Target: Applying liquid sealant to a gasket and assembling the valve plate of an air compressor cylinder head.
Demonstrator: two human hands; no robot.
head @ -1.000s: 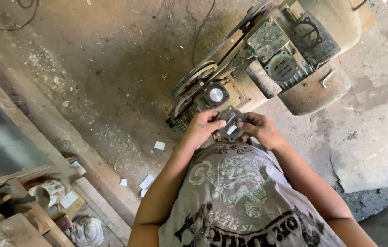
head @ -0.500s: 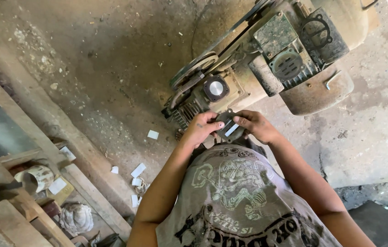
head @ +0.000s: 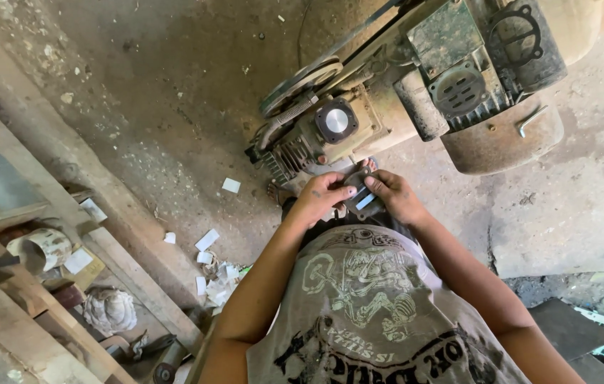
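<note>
Head view looks straight down past our printed grey shirt (head: 366,313) to both hands meeting just below a grimy engine (head: 416,92) that sits on the concrete floor (head: 160,107). Our left hand (head: 320,199) and right hand (head: 398,199) share one small dark metal plate (head: 359,199), which lies between them, close to our chest and just under the engine's finned cylinder (head: 288,160). The left grip is pinching the plate's near edge with thumb and fingertips pressed together on it; the right grip is curled around the far side, thumb laid on top beside a pale strip on the plate. Of containers, we see only a stained pale tin (head: 39,249) lying tilted among wooden planks (head: 67,213) at the left, with its mouth turned away so we cannot tell what is in it. A round shiny piston top (head: 336,121) shows in the open cylinder above our hands. White paper scraps (head: 209,242) litter the floor near the planks, well apart from the plate. A dusty lumpy object (head: 108,311) rests below the tin.
</note>
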